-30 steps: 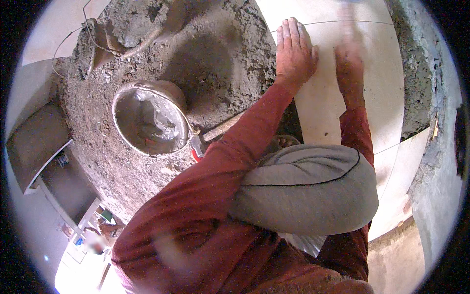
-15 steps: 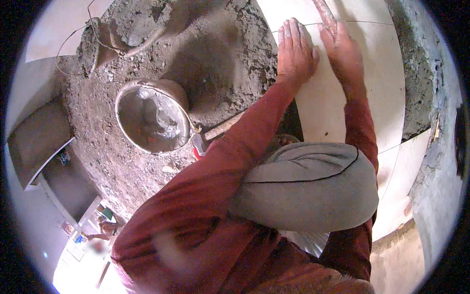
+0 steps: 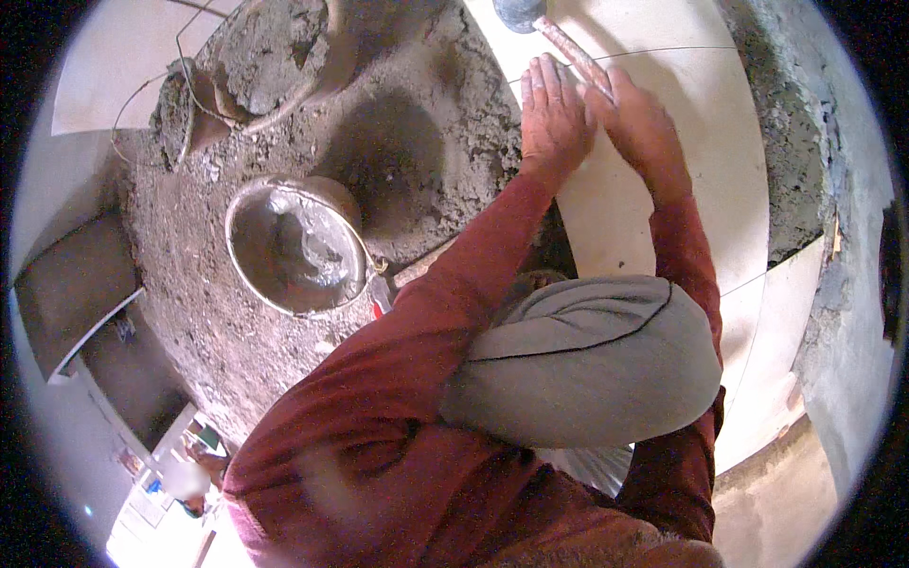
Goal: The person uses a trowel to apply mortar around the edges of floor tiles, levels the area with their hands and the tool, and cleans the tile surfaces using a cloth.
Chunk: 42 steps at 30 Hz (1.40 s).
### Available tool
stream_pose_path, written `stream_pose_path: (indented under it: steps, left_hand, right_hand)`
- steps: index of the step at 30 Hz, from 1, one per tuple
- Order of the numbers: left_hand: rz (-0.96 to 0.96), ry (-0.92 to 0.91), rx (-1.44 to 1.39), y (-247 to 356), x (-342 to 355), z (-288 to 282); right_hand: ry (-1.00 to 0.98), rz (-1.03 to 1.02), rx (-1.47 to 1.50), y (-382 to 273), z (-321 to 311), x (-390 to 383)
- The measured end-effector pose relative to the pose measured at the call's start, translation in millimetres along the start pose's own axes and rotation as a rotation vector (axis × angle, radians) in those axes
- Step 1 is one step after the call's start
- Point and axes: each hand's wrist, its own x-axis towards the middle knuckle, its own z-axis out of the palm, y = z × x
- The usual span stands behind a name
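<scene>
My right hand [image 3: 644,133] is wrapped round the pale, worn handle of a mallet [image 3: 574,57]. Its grey rounded head shows at the upper edge, over the tiles. Close beside it, my left hand [image 3: 554,118] lies flat with fingers stretched on a cream floor tile [image 3: 663,222], near the tile's left edge. Thin joints run between this tile and its neighbours. Left of the tiles spreads rough grey mortar [image 3: 473,123].
A bucket [image 3: 294,248] with greyish wet slurry stands left on gritty ground. Behind it is a second bucket [image 3: 275,57] heaped with mortar, its wire handle up. A red-and-white tool [image 3: 381,295] lies by the nearer bucket. Along the right wall runs a mortar strip [image 3: 793,180]. A person [image 3: 204,454] is far lower left.
The mallet has swung leftward, and its head has come into view. My right hand has shifted slightly left and down. My left hand stays flat on the tile; the view has moved a little.
</scene>
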Motion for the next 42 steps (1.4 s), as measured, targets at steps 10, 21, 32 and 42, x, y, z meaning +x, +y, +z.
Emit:
stream_pose_path:
  steps: [10,21,32,42]
  left_hand:
    - [0.095,0.271,0.189,-104,143,8]
    - [0.184,0.393,0.139,-142,153,17]
    - [0.102,0.215,0.211,-129,153,10]
    - [0.201,0.182,0.067,-41,54,32]
  right_hand:
    - [0.052,0.401,0.756,48,-27,-122]
    - [0.248,0.039,0.279,40,36,-27]
    - [0.153,0.285,0.531,67,34,-149]
    - [0.307,0.555,0.619,134,81,-302]
